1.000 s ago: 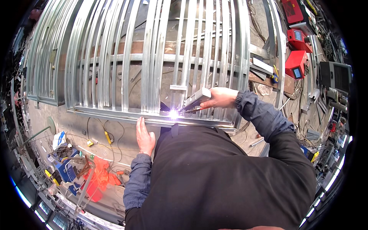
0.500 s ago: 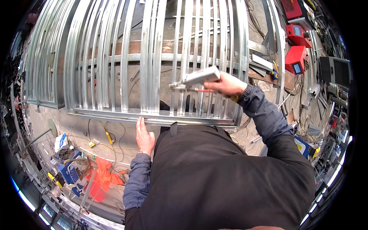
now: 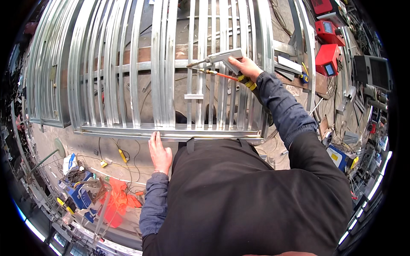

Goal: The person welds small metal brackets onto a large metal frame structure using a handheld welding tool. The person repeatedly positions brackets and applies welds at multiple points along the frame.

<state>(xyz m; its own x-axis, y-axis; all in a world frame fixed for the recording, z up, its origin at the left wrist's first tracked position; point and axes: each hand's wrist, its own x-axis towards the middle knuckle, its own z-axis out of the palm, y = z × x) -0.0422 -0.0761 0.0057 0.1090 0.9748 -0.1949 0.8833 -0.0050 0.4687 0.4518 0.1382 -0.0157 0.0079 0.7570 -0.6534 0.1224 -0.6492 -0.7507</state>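
Honestly, my right fingers grip the torch, and firing near my bare, open left fingers on the rail could burn me.

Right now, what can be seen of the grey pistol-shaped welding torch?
The grey pistol-shaped welding torch has a boxy, matte body held in the person's bare right hand. Its slim nozzle points leftward, tapering to a brownish tip over the silvery slatted metal frame; contact there cannot be told. A thin orange-red tube runs below, converging toward the tip. No arc glows.
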